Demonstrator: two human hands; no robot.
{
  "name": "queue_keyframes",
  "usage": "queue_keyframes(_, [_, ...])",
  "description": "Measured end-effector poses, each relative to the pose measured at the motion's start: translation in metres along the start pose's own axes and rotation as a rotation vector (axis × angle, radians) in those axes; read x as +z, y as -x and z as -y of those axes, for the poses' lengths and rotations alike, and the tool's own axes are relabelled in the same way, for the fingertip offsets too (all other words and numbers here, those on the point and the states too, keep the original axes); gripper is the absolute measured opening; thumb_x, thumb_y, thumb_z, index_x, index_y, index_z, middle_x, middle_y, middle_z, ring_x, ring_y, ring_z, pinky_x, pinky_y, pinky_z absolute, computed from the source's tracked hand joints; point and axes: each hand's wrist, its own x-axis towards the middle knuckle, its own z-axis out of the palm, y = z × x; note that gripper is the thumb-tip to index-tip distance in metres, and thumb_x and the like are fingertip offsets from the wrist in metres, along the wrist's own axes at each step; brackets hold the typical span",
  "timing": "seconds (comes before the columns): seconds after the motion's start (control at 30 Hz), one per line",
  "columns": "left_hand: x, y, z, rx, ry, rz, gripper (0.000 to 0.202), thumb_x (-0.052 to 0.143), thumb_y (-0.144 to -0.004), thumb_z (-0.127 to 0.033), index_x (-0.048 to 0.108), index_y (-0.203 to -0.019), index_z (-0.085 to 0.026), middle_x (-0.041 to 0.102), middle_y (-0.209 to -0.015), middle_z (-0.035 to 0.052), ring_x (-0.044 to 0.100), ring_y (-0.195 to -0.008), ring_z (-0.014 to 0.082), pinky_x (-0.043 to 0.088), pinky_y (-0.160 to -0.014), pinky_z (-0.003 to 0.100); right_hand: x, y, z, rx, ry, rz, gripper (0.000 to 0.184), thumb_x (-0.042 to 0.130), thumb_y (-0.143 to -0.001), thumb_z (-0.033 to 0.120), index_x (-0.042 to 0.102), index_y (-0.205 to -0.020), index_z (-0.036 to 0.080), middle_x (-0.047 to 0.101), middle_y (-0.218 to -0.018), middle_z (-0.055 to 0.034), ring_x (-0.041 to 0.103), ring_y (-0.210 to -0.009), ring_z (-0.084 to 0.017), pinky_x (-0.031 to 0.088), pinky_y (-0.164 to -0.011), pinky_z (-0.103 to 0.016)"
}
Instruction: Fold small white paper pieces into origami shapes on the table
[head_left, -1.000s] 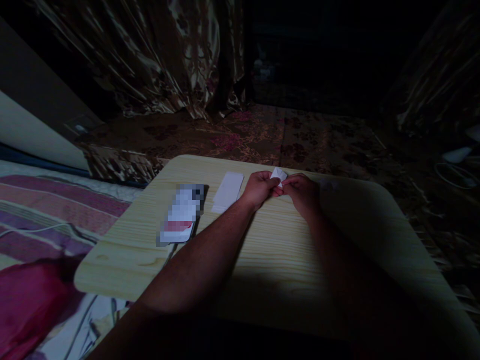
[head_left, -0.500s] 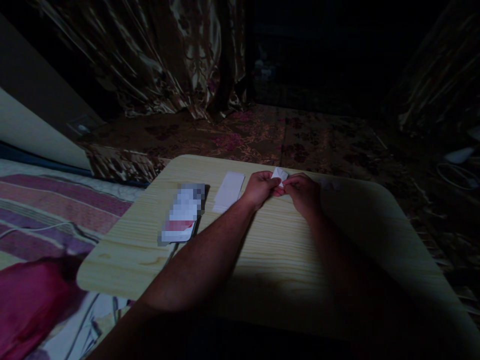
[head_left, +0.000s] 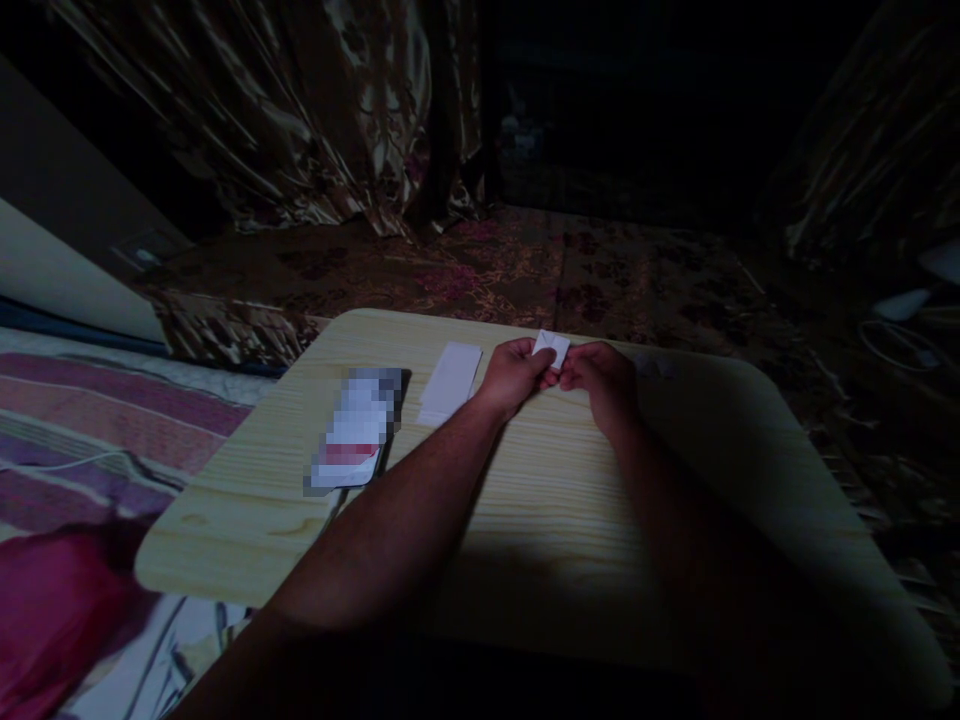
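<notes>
A small folded piece of white paper (head_left: 551,346), with crease lines on its face, is held above the far side of the wooden table. My left hand (head_left: 516,378) grips it from the left, the thumb pressed flat over its front. On the other side my right hand (head_left: 606,385) has its fingers curled and pinched at the paper's lower right edge; the exact contact of the fingertips is partly hidden. A stack of white paper strips (head_left: 451,382) lies on the table left of my left hand.
The pale wooden table (head_left: 555,490) has rounded corners. A phone (head_left: 356,430), its screen blurred out, lies at the left. Small folded paper pieces (head_left: 654,367) sit dimly right of my right hand. A striped bed (head_left: 112,420) adjoins the left; patterned curtains (head_left: 390,110) hang behind.
The folded paper has turned slightly in my left hand, and my right fingers have moved from its front to its right edge. The whole view has shifted a little.
</notes>
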Motion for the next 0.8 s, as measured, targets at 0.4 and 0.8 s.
queue_keyframes(0.4, [0.0012, 0.0015, 0.0039, 0.016, -0.075, 0.009, 0.024, 0.069, -0.073, -0.036, 0.059, -0.073, -0.014, 0.064, -0.062, 0.0002, 0.049, -0.045, 0.0048, 0.033, -0.043, 0.018, -0.0023, -0.0024, -0.0018, 0.046, 0.098, 0.039, 0.023, 0.064, -0.072, 0.04, 0.064, -0.066, 0.018, 0.062, -0.053, 0.0004, 0.053, -0.045, -0.011, 0.043, -0.044, -0.022])
queue_keyframes(0.8, [-0.0009, -0.0001, 0.0041, 0.008, -0.053, 0.021, 0.022, 0.072, -0.07, -0.03, 0.061, -0.078, -0.013, 0.067, -0.066, 0.0023, 0.054, -0.049, 0.0059, 0.041, -0.047, 0.018, -0.0001, -0.0006, 0.0014, 0.021, 0.078, 0.036, 0.023, 0.066, -0.073, 0.039, 0.063, -0.068, 0.017, 0.063, -0.056, 0.0007, 0.053, -0.045, -0.01, 0.042, -0.044, -0.022])
